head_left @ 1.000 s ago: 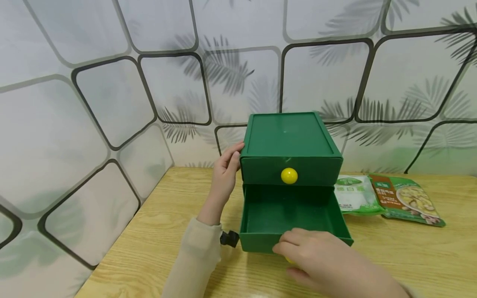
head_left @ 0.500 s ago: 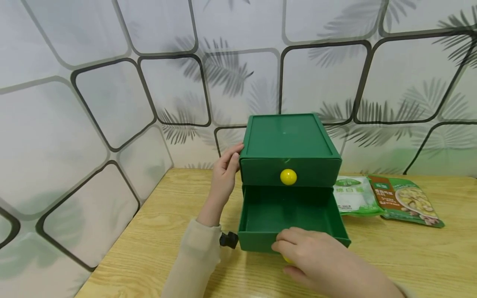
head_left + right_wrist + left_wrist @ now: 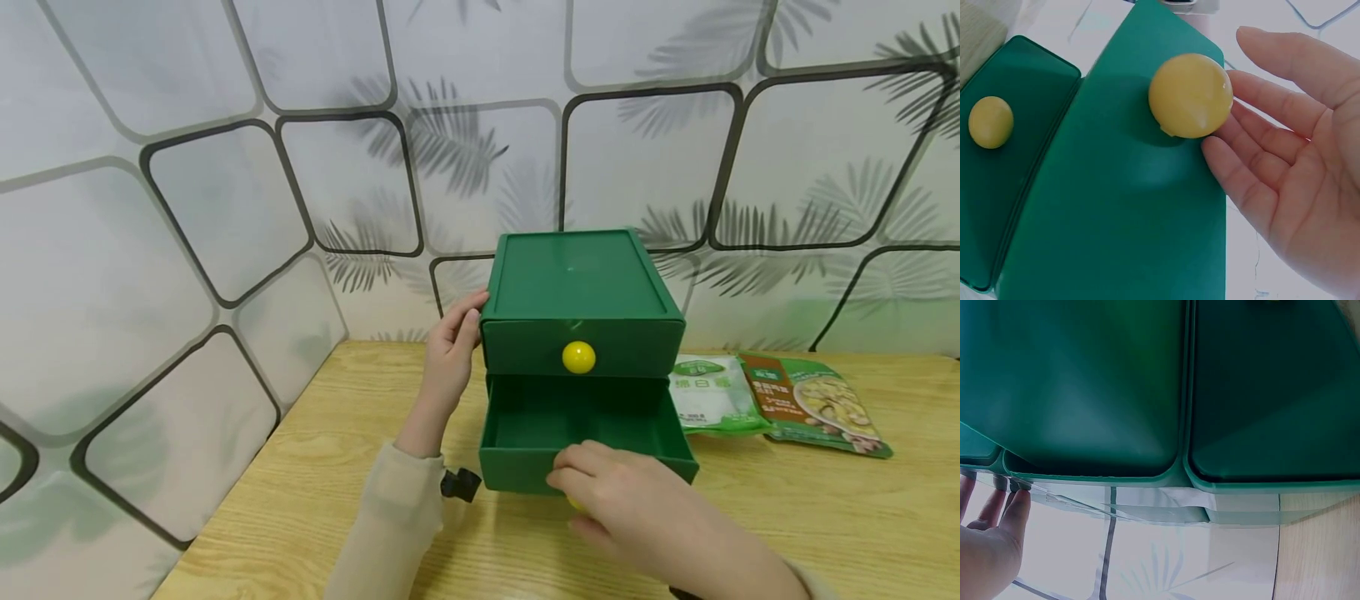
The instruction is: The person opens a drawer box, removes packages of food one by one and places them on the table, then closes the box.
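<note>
A green two-drawer cabinet stands on the table, its lower drawer pulled partway out and bare inside. The upper drawer is closed and has a round yellow knob. With outstretched fingers my left hand steadies the cabinet's left side; the left wrist view shows its fingertips at the green wall. My right hand is at the lower drawer's front. In the right wrist view its fingers touch beside the lower yellow knob, and the thumb stays apart from the knob.
Right of the cabinet lie a white and green packet and a green and brown food pouch. A small black object is by the left sleeve. A patterned wall rises behind the wooden table.
The lower drawer has slid a little further into the cabinet, and my right hand has moved forward with it. My left hand keeps its place on the cabinet's side.
</note>
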A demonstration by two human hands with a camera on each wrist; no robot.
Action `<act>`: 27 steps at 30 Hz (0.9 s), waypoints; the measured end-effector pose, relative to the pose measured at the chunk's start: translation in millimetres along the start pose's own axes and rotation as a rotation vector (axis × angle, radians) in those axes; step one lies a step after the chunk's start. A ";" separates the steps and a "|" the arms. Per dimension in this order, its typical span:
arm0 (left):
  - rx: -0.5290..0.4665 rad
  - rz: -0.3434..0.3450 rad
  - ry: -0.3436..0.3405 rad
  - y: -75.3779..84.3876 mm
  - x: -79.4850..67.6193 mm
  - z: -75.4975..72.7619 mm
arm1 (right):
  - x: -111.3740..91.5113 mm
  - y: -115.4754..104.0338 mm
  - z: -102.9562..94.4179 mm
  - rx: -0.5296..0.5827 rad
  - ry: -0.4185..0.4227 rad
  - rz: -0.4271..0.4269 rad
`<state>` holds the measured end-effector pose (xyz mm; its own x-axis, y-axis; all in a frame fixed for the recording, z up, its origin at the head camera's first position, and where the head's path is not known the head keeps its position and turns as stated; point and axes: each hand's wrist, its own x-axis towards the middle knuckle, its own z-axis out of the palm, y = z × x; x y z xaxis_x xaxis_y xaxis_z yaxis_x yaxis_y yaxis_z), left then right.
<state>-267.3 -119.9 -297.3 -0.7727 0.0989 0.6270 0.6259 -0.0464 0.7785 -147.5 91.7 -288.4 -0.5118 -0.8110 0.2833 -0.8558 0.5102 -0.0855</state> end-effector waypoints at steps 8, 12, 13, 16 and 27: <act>0.000 -0.006 0.002 1.3 0.2 0.2 | 3.5 6.0 5.0 -0.033 0.115 -0.025; 0.005 0.000 0.003 1.4 0.4 0.4 | 5.2 8.9 6.2 -0.038 0.121 -0.009; 0.008 0.002 0.003 1.3 0.5 0.5 | 5.6 9.7 6.7 -0.040 0.125 -0.007; 0.008 0.008 0.003 1.7 0.6 0.9 | 6.5 12.3 8.7 -0.040 0.150 -0.012; 0.009 0.013 0.005 2.5 0.5 1.0 | 9.1 21.3 15.9 -0.060 0.222 -0.019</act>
<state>-265.9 -119.0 -295.1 -0.7648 0.0932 0.6374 0.6370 -0.0386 0.7699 -171.6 90.7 -302.7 -0.4612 -0.7408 0.4884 -0.8554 0.5174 -0.0230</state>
